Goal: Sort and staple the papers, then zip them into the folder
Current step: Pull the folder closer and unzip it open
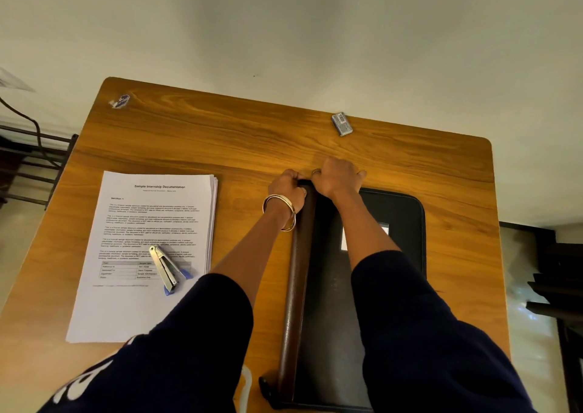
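A black zip folder with a brown spine lies closed on the wooden table, right of centre. Both hands meet at its far left corner. My left hand, with bangles on the wrist, grips the top of the brown spine with curled fingers. My right hand is curled over the folder's far edge right beside it; whatever it pinches is hidden. A stack of printed papers lies to the left, with a silver stapler resting on its lower part.
A small grey staple box sits near the table's far edge. A sticker marks the far left corner. Dark racks stand beyond the table on both sides.
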The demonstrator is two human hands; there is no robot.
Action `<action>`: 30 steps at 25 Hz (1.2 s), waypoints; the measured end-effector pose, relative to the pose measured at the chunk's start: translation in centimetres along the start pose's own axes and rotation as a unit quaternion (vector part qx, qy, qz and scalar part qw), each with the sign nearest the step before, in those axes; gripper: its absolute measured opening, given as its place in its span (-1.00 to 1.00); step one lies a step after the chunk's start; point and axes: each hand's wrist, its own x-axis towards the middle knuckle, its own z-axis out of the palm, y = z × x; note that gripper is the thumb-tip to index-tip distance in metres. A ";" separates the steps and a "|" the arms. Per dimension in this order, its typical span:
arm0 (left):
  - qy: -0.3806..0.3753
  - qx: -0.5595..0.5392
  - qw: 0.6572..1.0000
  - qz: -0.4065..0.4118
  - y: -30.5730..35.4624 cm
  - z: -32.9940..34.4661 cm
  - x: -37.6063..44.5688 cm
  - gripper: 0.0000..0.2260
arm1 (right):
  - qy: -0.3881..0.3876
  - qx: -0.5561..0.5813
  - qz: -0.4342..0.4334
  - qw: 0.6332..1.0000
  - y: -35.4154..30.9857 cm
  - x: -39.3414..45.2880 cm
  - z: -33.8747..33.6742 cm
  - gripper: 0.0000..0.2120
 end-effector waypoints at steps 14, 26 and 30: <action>-0.051 -0.083 0.995 -0.012 -0.6 -0.5 0.4 -0.84 | 0.097 0.092 0.128 0.983 -3.1 -1.0 1.3 -0.89; -0.146 0.059 0.987 0.021 0.7 -2.8 1.5 -0.92 | 0.001 0.157 0.155 0.975 4.7 1.4 -1.4 -0.96; -0.125 0.312 0.936 0.103 2.8 -1.0 1.0 -0.66 | -0.007 0.256 0.142 0.956 5.5 1.6 -0.8 -0.91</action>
